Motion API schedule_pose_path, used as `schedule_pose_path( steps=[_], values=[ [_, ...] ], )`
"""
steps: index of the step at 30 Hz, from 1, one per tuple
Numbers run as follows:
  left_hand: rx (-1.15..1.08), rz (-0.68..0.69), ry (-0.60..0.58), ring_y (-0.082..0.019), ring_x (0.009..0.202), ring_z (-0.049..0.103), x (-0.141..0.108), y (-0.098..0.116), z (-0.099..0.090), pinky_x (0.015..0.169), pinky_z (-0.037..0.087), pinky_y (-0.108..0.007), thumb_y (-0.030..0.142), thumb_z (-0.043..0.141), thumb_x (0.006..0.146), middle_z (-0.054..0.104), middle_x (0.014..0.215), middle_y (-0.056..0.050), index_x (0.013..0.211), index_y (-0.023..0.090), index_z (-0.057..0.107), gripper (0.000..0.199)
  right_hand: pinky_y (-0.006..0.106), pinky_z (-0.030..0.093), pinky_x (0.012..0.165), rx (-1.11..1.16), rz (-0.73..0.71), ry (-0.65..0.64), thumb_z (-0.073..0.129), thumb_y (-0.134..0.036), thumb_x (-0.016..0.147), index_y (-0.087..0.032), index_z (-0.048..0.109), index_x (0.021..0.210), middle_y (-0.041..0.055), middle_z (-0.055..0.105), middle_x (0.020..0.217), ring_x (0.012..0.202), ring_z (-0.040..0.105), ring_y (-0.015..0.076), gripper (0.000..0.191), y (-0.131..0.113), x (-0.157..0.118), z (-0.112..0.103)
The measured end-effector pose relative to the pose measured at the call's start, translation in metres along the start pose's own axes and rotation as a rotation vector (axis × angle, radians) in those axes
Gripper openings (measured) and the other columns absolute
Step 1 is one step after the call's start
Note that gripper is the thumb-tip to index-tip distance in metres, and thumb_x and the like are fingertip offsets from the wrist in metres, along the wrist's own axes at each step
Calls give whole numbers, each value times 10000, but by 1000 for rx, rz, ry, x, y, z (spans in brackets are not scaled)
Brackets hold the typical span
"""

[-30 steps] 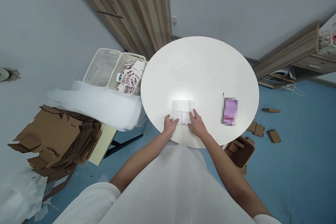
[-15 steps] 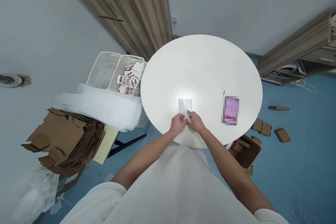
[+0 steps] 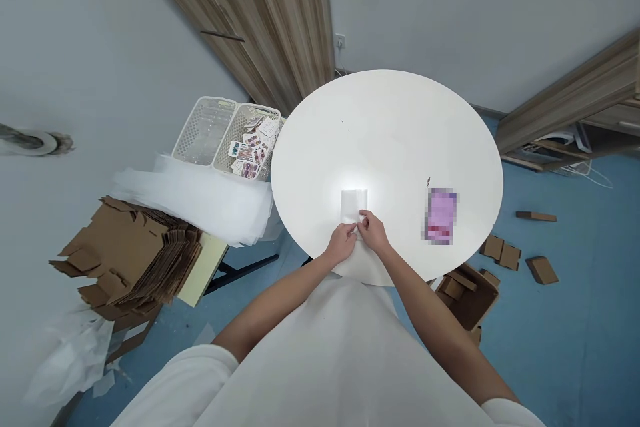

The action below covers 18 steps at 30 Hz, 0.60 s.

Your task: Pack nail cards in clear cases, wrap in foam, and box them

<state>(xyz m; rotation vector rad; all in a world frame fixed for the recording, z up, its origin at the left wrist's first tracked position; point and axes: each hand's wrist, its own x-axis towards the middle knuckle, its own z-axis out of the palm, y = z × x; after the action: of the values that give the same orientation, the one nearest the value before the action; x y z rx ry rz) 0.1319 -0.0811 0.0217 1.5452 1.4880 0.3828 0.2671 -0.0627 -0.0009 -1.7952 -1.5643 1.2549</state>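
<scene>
A small folded white sheet [image 3: 350, 202] lies on the round white table [image 3: 390, 127], close to its front edge. My left hand [image 3: 343, 242] is closed at the sheet's near edge, fingertips pinched together there. My right hand [image 3: 373, 232] grips the near right corner with bent fingers. The fingertips of both hands almost meet, and they cover the near edge. Whether anything lies inside the fold cannot be seen. To the right on the table is a pink-purple item [image 3: 441, 215], blurred into blocks.
Left of the table stand two white baskets [image 3: 204, 130], the nearer one holding printed cards [image 3: 250, 153]. Thin white sheets [image 3: 200, 203] are stacked below them, beside flattened cardboard boxes [image 3: 125, 247]. An open carton [image 3: 470, 297] and small brown boxes [image 3: 541, 269] sit on the floor at right.
The sheet's slanted flap has come down and now lies flat and square. My fingers have shifted slightly along its near edge. The whole view has moved a little.
</scene>
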Motion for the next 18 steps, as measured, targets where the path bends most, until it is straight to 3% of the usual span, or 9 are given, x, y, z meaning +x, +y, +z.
schedule_pose_path(
  steps=[3,5,9,12,18],
  values=[
    [89,50,86,-178,935,526,0,-9,-10,816,442,-327,190,434,780,543,1034,-77,1129,173,496,355,284,433,592,-21,-31,33,414,-256,747,-182,447,1062,-13,482,696,601,476,135,325,2,-3,3],
    [224,151,103,-216,1043,476,0,-13,-17,876,406,-375,244,499,759,494,1134,-98,1147,180,474,394,281,426,577,-45,-58,55,392,-248,762,-190,454,1009,-4,482,718,608,474,139,261,2,-6,4],
    [453,344,-10,-254,1210,326,5,-17,-21,968,306,-425,325,541,747,361,1312,-98,1183,220,430,462,300,438,635,-140,-168,69,317,-201,805,-198,515,896,40,498,814,714,497,158,218,3,-10,5],
    [527,377,-36,-254,1236,294,9,-17,-17,989,271,-420,308,533,753,337,1337,-100,1201,221,409,473,343,446,721,-236,-259,24,314,-159,808,-199,533,995,80,507,954,859,509,186,291,5,-17,0],
    [577,384,-20,-275,1270,218,10,-20,-20,996,237,-433,339,560,728,279,1375,-93,1190,236,430,490,494,322,920,-528,-503,-102,558,-341,723,-215,524,1094,107,312,1358,1245,253,313,393,8,-22,-25]
  ],
)
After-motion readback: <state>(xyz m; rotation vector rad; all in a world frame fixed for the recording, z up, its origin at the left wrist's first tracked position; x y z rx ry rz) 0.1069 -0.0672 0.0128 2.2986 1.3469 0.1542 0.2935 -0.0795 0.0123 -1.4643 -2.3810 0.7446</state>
